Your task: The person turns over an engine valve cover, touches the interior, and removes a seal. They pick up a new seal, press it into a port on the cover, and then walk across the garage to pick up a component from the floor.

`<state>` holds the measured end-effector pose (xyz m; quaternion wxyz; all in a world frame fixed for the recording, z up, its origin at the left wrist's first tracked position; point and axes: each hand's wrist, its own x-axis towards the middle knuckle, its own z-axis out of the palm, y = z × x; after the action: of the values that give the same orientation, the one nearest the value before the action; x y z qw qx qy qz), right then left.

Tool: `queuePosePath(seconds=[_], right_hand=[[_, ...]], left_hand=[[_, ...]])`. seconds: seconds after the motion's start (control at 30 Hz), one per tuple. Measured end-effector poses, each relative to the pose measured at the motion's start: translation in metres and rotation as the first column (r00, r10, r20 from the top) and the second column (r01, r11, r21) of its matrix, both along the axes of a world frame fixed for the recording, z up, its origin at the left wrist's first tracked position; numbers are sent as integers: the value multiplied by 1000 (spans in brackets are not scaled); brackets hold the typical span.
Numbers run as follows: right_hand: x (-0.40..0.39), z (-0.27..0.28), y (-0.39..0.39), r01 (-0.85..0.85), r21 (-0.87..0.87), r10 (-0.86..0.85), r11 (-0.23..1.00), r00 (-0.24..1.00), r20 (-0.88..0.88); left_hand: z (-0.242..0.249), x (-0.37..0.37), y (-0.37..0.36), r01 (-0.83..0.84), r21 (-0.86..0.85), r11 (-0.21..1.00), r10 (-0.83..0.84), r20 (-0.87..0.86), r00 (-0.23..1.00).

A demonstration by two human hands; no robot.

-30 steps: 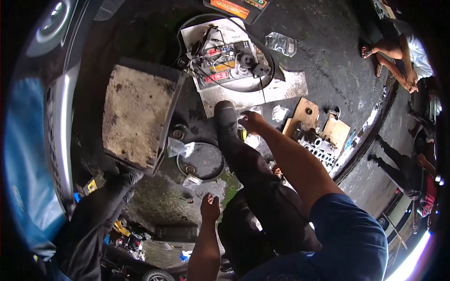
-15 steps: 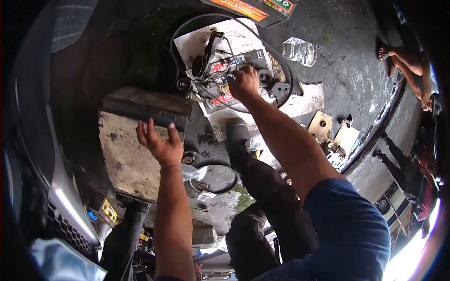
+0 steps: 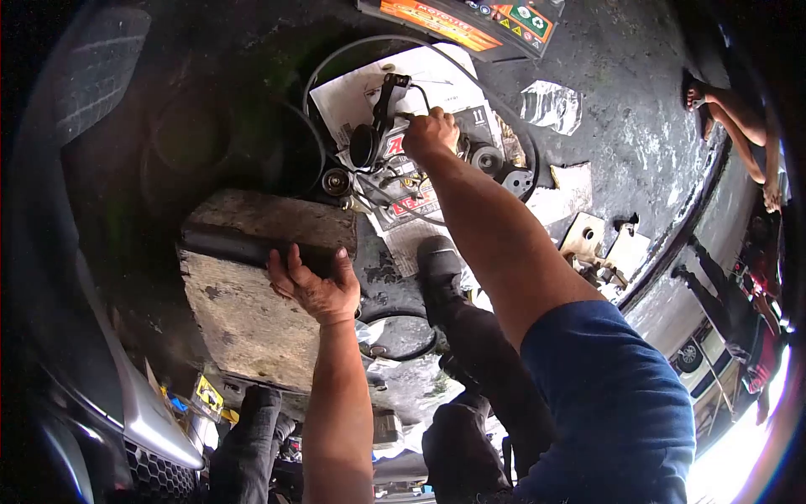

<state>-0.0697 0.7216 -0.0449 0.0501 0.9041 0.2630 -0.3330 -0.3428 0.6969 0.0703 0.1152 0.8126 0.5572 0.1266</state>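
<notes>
My left hand hovers palm up with its fingers apart, over the edge of a worn wooden block. It holds nothing. Over a printed cardboard sheet on the dark floor, my right hand has its fingers curled; whatever is between them is hidden. Just left of it lies a black part with a round pad and a cable. A round pulley-like part and a dark metal disc lie to its right. A large black belt loop runs around the sheet.
A boxed battery lies at the top. Clear plastic and metal parts are on the right. A car's front is at lower left. Another person's legs show at upper right.
My right hand has moved up over the sheet, closer to the black part. My left hand has shifted right and down, still empty. The view has shifted slightly.
</notes>
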Motion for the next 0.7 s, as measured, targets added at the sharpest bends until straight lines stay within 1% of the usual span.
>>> queuePosePath(seconds=[0.07,0.1,0.17,0.2,0.23,0.27,0.3,0.33,0.37,0.4,0.43,0.47,0.5,0.53,0.57,0.6,0.63,0.67,0.7], right_hand=[[0,7,3,-43,-10,43,999,999,-33],[-1,12,-1,23,70,-20,997,999,-42],[-5,22,-21,-37,269,42,962,999,-13],[-7,29,-31,-70,371,71,926,997,12],[-13,38,-42,137,398,-58,907,977,-204],[-15,63,-49,-468,566,413,678,880,233],[-21,91,-59,-349,470,387,811,922,16],[-32,122,-76,283,622,39,730,891,-451],[-36,152,-85,372,602,33,707,832,-553],[-41,171,-99,196,707,186,680,886,-424],[-48,201,-108,288,707,159,646,855,-493],[-53,231,-115,377,699,138,607,817,-560],[-60,242,-126,353,747,221,564,807,-548],[-68,264,-135,417,716,222,560,757,-615],[-75,287,-143,472,688,234,551,704,-670],[-83,311,-149,520,657,250,545,648,-720],[-92,333,-158,569,614,232,547,602,-764],[-102,350,-168,557,635,282,534,591,-756],[-112,366,-178,544,658,337,521,578,-744]], left_hand=[[0,-1,2,0,10,1000,0,-3,1000],[0,-2,2,8,6,1000,-8,1,1000],[4,-1,-1,3,-15,1000,-3,-1,1000],[7,0,0,-6,-25,1000,6,-7,1000],[10,1,1,-15,-33,999,15,-12,1000],[9,0,1,5,-49,999,-3,37,999],[9,-2,2,23,-61,998,-18,83,996],[14,-4,2,42,-76,996,-33,124,992],[28,2,-2,86,-201,976,-41,219,975],[51,12,-4,176,-327,928,-79,289,954],[75,23,-13,250,-466,849,-10,459,888],[98,34,-24,344,-570,746,90,599,796],[119,42,-34,383,-577,722,153,673,724],[140,44,-46,422,-577,699,217,734,644],[162,42,-55,420,-621,662,311,737,600],[185,37,-60,444,-622,645,314,745,588],[208,27,-69,464,-628,626,323,749,578],[232,18,-79,483,-629,609,332,755,565],[256,7,-91,470,-597,650,324,777,539]])
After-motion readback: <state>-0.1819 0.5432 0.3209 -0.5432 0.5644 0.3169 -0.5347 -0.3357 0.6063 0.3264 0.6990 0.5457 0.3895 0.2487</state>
